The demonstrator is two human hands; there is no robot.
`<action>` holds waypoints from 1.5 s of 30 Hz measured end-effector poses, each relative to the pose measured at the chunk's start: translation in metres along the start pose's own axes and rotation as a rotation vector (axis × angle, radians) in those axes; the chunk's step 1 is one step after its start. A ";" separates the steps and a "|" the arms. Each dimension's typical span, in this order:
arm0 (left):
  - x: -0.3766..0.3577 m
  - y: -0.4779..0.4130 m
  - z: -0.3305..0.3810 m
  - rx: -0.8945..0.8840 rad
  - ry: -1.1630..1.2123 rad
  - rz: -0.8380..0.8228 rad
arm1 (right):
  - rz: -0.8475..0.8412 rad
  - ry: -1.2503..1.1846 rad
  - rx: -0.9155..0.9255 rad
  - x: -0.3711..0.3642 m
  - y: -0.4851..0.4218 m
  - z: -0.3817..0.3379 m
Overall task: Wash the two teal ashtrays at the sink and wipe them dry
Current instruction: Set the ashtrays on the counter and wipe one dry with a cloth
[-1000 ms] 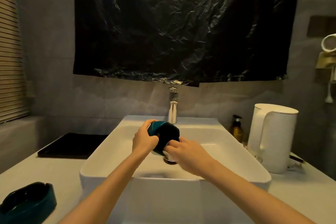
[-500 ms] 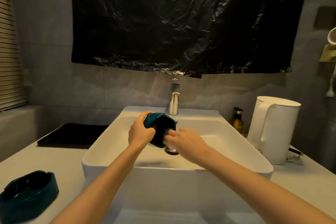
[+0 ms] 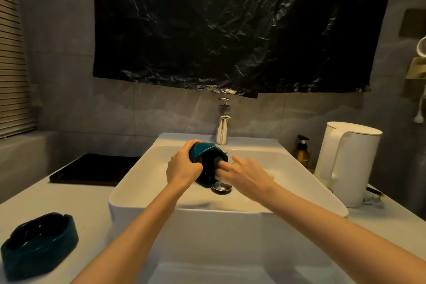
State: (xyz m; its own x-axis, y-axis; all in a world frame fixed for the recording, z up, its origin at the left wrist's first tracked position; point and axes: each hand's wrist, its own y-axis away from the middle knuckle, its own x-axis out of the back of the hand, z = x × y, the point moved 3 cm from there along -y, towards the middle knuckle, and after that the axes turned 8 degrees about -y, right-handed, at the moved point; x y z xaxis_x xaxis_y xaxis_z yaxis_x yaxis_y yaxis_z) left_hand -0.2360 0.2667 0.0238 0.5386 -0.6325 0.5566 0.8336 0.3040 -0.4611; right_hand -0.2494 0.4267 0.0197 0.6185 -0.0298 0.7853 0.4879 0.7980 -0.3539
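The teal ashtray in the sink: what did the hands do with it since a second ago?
The right hand rose a little from beside the drain, and its fingers now reach straighter into the ashtray, blurred as if rubbing. Nothing was grabbed or let go. The left hand still grips the tilted ashtray over the sink, and the other ashtray stays on the counter.

Dim warm light, blurred hand [image 3: 247,174], wide-angle distortion
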 end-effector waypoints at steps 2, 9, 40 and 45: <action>-0.002 0.000 0.001 -0.014 -0.001 -0.018 | -0.022 0.148 0.014 0.000 0.001 0.006; 0.002 -0.002 0.000 0.053 0.116 0.076 | -0.066 -0.275 -0.135 -0.002 -0.015 -0.023; -0.004 -0.003 -0.006 0.136 0.240 -0.015 | 0.169 0.106 0.058 0.022 -0.014 0.004; -0.003 -0.006 -0.006 0.179 0.235 0.009 | 0.031 -0.477 -0.293 0.007 -0.020 -0.035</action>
State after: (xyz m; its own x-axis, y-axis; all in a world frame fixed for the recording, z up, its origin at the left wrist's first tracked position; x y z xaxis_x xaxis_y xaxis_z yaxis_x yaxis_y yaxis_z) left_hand -0.2434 0.2627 0.0207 0.5200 -0.7707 0.3683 0.8487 0.4176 -0.3246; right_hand -0.2328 0.3895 0.0144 0.3210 0.3207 0.8911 0.6670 0.5914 -0.4532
